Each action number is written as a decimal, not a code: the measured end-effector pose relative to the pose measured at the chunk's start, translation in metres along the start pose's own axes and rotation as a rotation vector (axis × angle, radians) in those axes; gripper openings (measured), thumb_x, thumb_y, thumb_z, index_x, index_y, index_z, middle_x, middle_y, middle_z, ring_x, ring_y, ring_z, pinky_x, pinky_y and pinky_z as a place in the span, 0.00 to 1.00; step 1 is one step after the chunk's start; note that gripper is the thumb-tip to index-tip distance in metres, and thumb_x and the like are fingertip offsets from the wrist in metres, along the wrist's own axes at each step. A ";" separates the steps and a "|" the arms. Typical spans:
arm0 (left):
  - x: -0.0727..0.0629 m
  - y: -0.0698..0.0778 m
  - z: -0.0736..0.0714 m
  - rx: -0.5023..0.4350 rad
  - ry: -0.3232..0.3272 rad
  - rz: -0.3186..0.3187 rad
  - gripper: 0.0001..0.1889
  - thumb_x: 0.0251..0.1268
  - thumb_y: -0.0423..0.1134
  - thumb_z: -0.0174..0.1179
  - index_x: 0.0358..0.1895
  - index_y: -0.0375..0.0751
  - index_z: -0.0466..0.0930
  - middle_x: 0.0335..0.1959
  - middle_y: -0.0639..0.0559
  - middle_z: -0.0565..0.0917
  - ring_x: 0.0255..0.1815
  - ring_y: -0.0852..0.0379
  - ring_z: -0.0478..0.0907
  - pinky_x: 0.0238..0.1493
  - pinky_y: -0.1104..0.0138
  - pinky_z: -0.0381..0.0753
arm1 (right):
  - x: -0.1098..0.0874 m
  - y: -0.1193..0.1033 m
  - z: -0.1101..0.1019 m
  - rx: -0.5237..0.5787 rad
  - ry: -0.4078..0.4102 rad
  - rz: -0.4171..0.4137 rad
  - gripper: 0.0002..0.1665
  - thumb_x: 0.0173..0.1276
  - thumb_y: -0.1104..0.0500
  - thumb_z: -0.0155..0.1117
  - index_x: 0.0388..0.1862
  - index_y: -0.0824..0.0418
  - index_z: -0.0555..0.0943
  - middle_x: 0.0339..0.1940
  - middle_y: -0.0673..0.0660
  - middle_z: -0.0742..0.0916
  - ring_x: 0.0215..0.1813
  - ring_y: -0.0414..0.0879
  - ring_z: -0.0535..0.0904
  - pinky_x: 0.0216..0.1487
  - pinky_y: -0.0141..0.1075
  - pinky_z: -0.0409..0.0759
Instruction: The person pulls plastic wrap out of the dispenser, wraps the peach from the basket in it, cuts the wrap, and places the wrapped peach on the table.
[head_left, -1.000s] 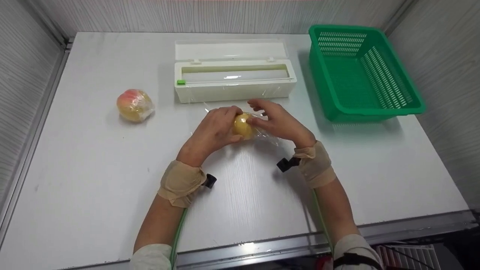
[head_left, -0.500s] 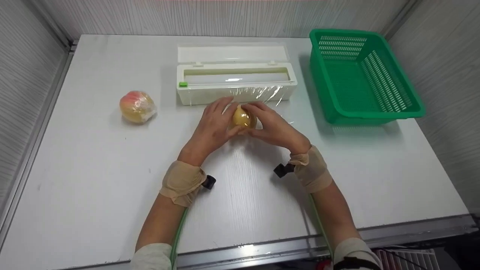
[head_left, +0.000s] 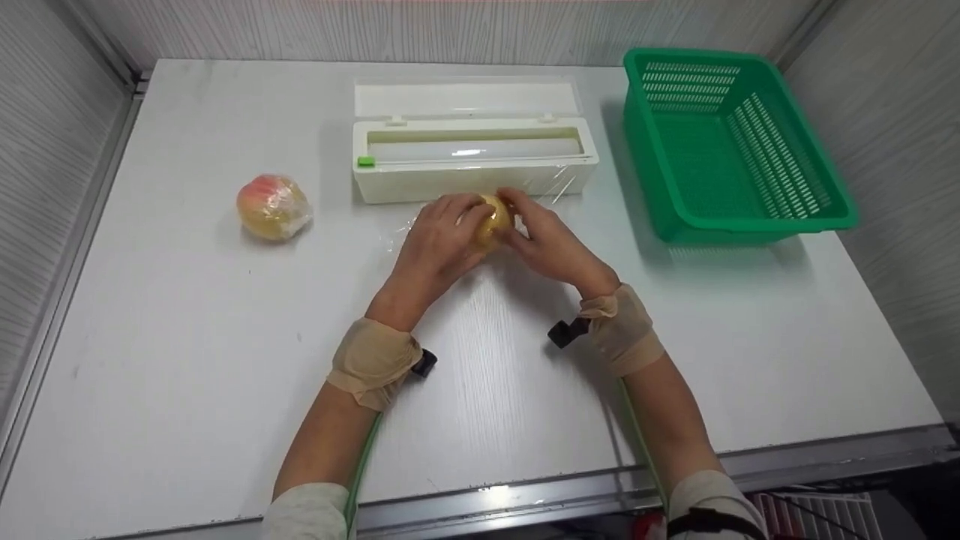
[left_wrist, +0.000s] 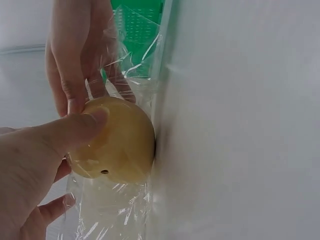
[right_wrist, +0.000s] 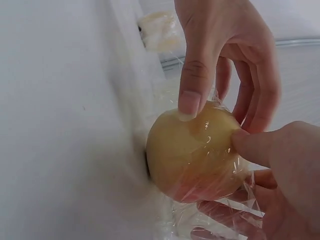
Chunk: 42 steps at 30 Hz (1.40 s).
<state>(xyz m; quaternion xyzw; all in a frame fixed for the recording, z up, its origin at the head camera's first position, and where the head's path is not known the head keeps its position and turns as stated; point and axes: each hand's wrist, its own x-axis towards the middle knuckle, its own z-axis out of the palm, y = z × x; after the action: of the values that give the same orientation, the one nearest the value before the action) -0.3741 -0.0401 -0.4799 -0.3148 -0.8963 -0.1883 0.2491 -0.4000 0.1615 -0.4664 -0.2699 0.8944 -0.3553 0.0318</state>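
A round yellow fruit with a pink patch point(right_wrist: 192, 155), peach-like and with a small dark hole at one end, is partly covered in clear cling film point(left_wrist: 107, 212). My left hand point(head_left: 435, 251) holds it from the left, thumb across its near side. From the right, my right hand point(head_left: 555, 247) grips the same fruit, thumb on the skin and fingers curled behind among the film. Loose film spreads out past both sides of the fruit. Just behind the hands stands a white cling film dispenser point(head_left: 472, 184), lid up and roll showing.
Left of the hands sits another pink-and-yellow fruit point(head_left: 271, 208) wrapped in film. A green plastic basket point(head_left: 664, 180) stands at the back right of the white table point(head_left: 187, 360). Walls close in the table's back and sides.
Both hands have kept hold of the fruit, turning it and shifting it slightly back towards the dispenser. Loose film now shows left of the left hand.
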 end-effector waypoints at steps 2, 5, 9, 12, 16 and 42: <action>0.001 0.000 0.002 0.028 -0.017 -0.013 0.29 0.53 0.40 0.74 0.59 0.41 0.74 0.58 0.44 0.77 0.62 0.45 0.74 0.62 0.55 0.75 | 0.002 0.001 0.001 0.004 0.007 0.012 0.31 0.75 0.55 0.57 0.72 0.66 0.63 0.67 0.63 0.77 0.69 0.53 0.73 0.68 0.48 0.72; 0.004 0.000 0.004 0.051 -0.061 -0.051 0.31 0.52 0.35 0.73 0.61 0.42 0.72 0.61 0.44 0.76 0.64 0.44 0.72 0.64 0.53 0.74 | 0.004 0.004 0.002 0.010 0.010 0.020 0.32 0.74 0.53 0.60 0.71 0.63 0.64 0.66 0.62 0.78 0.69 0.52 0.73 0.65 0.49 0.74; 0.007 0.001 0.008 0.083 -0.108 -0.112 0.31 0.55 0.33 0.70 0.63 0.43 0.70 0.63 0.44 0.74 0.67 0.45 0.69 0.65 0.52 0.72 | 0.005 0.009 0.007 0.025 0.016 0.018 0.38 0.69 0.55 0.66 0.73 0.62 0.63 0.69 0.61 0.75 0.69 0.53 0.72 0.65 0.49 0.75; 0.009 0.001 0.012 0.108 -0.117 -0.145 0.31 0.59 0.42 0.69 0.65 0.44 0.68 0.65 0.45 0.73 0.68 0.45 0.69 0.65 0.53 0.71 | 0.005 0.012 0.010 0.011 0.042 0.007 0.42 0.66 0.57 0.69 0.75 0.62 0.62 0.68 0.63 0.74 0.67 0.54 0.72 0.64 0.48 0.76; 0.013 0.001 0.016 0.127 -0.125 -0.181 0.35 0.58 0.50 0.68 0.67 0.44 0.66 0.66 0.45 0.72 0.68 0.46 0.68 0.66 0.53 0.70 | 0.007 0.013 0.014 -0.019 0.087 -0.007 0.45 0.63 0.55 0.72 0.75 0.61 0.62 0.63 0.64 0.75 0.61 0.54 0.74 0.62 0.46 0.76; 0.025 -0.003 0.011 0.147 -0.172 -0.176 0.31 0.58 0.27 0.63 0.67 0.42 0.69 0.64 0.44 0.75 0.67 0.45 0.70 0.70 0.54 0.67 | 0.009 0.016 0.011 0.108 0.043 0.083 0.44 0.70 0.54 0.64 0.79 0.59 0.55 0.63 0.64 0.79 0.61 0.53 0.77 0.62 0.45 0.77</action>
<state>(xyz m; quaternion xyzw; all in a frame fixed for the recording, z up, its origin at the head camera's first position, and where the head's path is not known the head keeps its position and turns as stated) -0.3965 -0.0249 -0.4748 -0.2310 -0.9499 -0.1155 0.1762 -0.4125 0.1595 -0.4837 -0.2226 0.8849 -0.4071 0.0418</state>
